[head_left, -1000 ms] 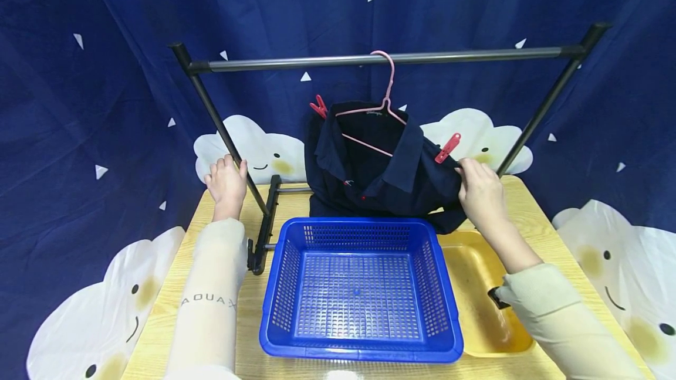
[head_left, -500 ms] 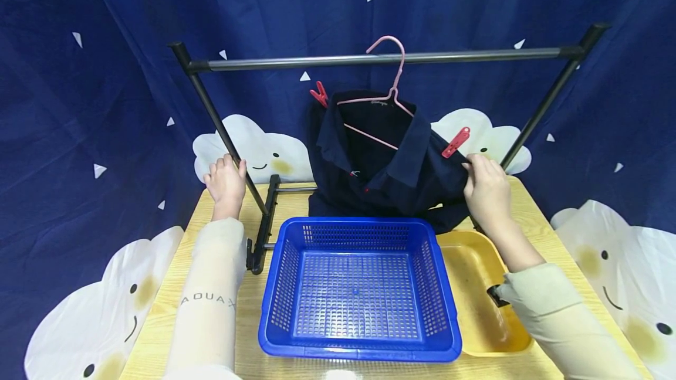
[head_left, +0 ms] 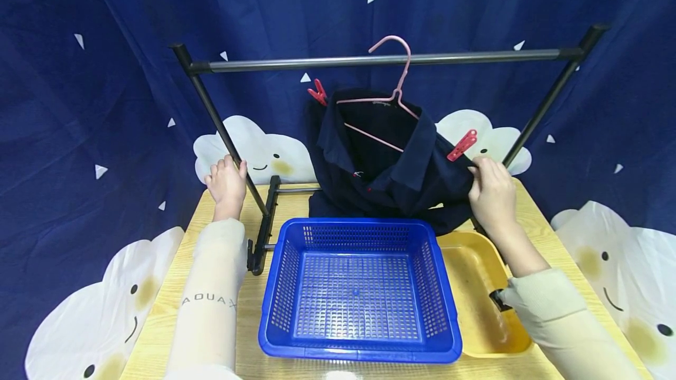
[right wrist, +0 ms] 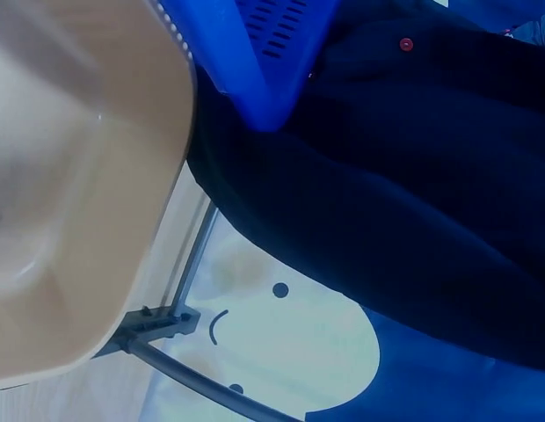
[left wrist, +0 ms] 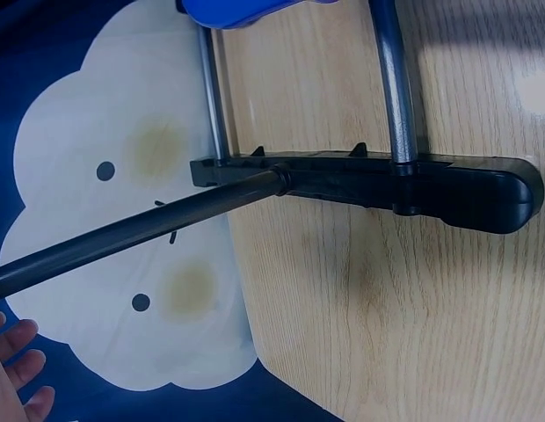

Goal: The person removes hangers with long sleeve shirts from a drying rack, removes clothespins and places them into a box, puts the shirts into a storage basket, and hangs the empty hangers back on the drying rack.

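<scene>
A dark navy collared shirt (head_left: 380,186) is on a pink hanger (head_left: 399,84), whose curved hook stands above the rack's rail (head_left: 296,63) and overlaps it in the head view. Red clothespins (head_left: 462,145) sit at both shoulders. With thumb and fingers my right hand (head_left: 493,195) pinches the shirt near its right shoulder; the right wrist view shows dark cloth (right wrist: 387,211) but not the hand. My left hand (head_left: 227,183) is at the rack's left post (head_left: 219,119), fingers loose and spread beside it in the left wrist view.
A blue perforated basket (head_left: 361,352) stands in front of the shirt on the wooden table (head_left: 253,321). Partly behind it on the right is a yellow tub (head_left: 475,292). The rack's black foot (left wrist: 413,189) rests on the table at left. A blue cloud-print curtain (head_left: 296,4) hangs behind.
My right hand has moved right and slightly up with the shirt's shoulder. The hanger has shifted right, tilted more, and its hook has risen above the rail. The left hand has stayed put.
</scene>
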Motion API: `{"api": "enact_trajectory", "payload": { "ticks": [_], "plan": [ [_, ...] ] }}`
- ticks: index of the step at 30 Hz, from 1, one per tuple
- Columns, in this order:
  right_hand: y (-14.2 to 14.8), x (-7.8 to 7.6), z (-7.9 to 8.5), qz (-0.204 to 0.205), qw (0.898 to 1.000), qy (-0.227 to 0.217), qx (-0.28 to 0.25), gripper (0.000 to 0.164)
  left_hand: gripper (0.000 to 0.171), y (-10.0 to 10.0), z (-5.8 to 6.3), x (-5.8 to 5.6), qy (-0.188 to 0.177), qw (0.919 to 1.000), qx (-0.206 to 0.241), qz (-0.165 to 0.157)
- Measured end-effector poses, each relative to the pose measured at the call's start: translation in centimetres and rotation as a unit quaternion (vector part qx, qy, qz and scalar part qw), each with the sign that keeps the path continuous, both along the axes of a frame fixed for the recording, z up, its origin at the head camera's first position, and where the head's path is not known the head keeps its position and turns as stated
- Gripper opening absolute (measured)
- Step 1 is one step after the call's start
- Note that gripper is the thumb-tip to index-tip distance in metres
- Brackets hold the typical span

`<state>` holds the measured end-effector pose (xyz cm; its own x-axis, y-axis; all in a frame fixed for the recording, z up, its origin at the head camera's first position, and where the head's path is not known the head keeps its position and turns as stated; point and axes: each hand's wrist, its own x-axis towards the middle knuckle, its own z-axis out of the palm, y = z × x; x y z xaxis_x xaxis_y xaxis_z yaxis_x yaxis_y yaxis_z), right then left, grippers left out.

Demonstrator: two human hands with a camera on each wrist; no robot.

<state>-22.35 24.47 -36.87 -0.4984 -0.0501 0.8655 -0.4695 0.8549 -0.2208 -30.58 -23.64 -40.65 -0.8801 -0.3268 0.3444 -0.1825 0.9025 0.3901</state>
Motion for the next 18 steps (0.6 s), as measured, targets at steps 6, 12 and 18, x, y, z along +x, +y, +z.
{"api": "enact_trajectory", "payload": {
  "ticks": [6, 12, 18],
  "plan": [
    [0.0, 0.4, -0.4, 0.014, 1.000, 0.014, -0.006, 0.006, 0.046, 0.0, 0.0, 0.0, 0.000, 1.0000, -0.001, 0.002],
    [0.1, 1.0, -0.9, 0.024, 0.999, 0.023, 0.002, 0.006, 0.046, 0.1, 0.1, -0.1, -0.001, 1.0000, 0.001, 0.002],
    [0.3, 1.4, -1.6, 0.045, 0.998, 0.035, 0.009, 0.007, 0.045, 0.0, -0.1, -0.1, 0.000, 1.0000, 0.004, 0.002]
  ]
}}
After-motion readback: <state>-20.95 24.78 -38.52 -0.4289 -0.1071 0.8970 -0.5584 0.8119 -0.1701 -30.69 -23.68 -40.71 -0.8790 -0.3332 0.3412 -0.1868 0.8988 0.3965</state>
